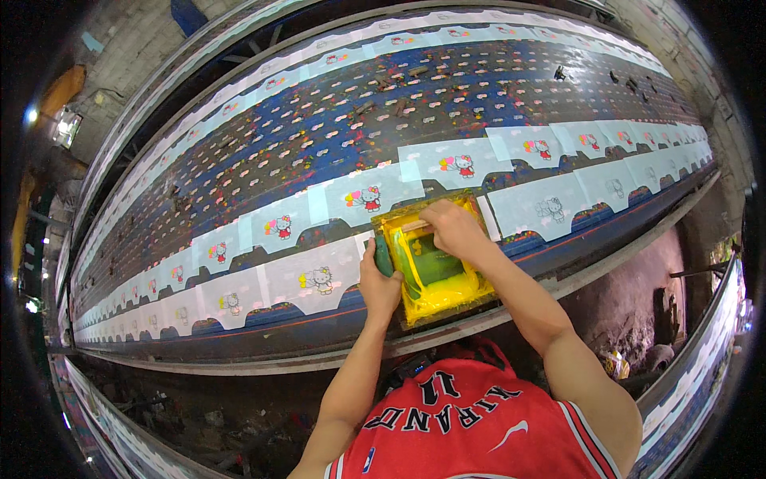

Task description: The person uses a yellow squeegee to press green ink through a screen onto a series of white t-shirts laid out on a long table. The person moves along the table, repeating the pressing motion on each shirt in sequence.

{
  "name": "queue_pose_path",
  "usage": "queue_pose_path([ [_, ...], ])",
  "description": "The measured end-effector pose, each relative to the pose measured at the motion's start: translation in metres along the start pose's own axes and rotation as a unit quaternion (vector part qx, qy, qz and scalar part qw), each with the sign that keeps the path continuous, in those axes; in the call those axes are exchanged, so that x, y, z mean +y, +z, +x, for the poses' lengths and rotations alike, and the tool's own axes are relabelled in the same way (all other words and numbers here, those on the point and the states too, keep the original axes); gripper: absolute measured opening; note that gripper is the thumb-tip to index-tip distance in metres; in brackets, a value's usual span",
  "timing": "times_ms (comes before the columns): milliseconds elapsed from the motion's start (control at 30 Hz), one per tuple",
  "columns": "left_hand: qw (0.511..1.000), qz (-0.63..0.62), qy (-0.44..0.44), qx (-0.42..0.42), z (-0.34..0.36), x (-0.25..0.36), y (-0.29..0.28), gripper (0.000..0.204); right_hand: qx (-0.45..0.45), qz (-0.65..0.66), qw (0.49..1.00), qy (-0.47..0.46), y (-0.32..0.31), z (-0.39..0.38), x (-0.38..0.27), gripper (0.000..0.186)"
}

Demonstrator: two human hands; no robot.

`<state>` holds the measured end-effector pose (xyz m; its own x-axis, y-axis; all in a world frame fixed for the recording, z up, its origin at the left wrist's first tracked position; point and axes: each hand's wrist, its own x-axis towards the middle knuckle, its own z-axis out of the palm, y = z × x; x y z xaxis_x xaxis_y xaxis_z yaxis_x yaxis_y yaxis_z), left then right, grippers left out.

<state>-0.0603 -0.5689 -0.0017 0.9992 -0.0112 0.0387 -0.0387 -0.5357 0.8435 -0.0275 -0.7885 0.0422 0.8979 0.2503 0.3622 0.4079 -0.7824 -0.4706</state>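
Over the near row of pale cloth pieces lies a printing screen (441, 297) smeared with yellow ink, with a dark green middle. My left hand (381, 283) grips its left edge. My right hand (455, 231) is closed on a squeegee (412, 227) inside the screen, near its upper part. Beside the screen on the right, a pale blue piece (519, 207) bears a faint outline figure. To the left, a white piece (295, 279) carries an outline figure with yellow patches. The row behind (507, 172) shows red-dressed cartoon cats with balloons.
The long printing table (263, 168) runs left to right, with further rows of cloth along its far side and dark small objects (630, 84) on its top. A metal rail (558, 286) edges the near side. Other long tables (92, 407) stand at lower left and right.
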Motion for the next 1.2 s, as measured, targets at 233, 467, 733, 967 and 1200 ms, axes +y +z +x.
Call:
queue_pose_path([
  [233,0.999,-0.01,-0.039,-0.002,-0.002,0.007,-0.004,0.087,-0.039,0.0,0.999,-0.016,-0.021,-0.109,-0.065,0.032],
  [467,0.995,-0.085,-0.06,0.006,-0.008,0.048,0.004,0.084,-0.027,0.017,0.999,-0.027,-0.051,-0.116,-0.044,0.032],
  [733,0.993,-0.118,-0.006,0.014,-0.018,0.118,0.128,0.083,-0.014,-0.024,1.0,-0.008,-0.136,-0.159,0.048,0.032],
  [967,0.994,-0.108,0.001,0.002,-0.027,0.156,0.227,0.085,-0.032,-0.016,0.999,0.02,-0.198,-0.199,0.121,0.031],
  [1200,0.997,-0.069,-0.046,0.001,-0.031,0.181,0.25,0.085,-0.048,-0.009,0.999,-0.002,-0.212,-0.211,0.154,0.033],
])
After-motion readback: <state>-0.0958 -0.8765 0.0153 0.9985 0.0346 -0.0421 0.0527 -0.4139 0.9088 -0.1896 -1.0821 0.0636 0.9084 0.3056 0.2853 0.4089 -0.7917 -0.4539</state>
